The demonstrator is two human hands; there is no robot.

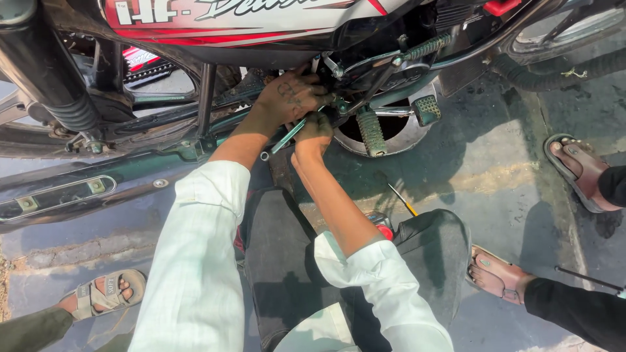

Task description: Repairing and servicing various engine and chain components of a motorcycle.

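Under the motorcycle (215,19), at about twelve o'clock in the head view, both hands work at a bolt near the footrest (370,130). The left hand (287,98) is pressed flat on the frame, fingers spread, holding nothing I can see. The right hand (313,130) is wrapped tight round a spanner (283,140). Turning the bolt looks like the step in hand. Next, the spanner probably needs a firm, steady pull, seated square.

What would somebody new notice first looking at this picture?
Two grease-stained hands meet at the middle of a motorcycle: the left hand presses against the frame while the right hand grips a spanner just below it. To their right a ribbed footpeg sticks out, and a yellow-handled screwdriver lies on the ground. Sandalled feet of other people stand at the right and lower left.
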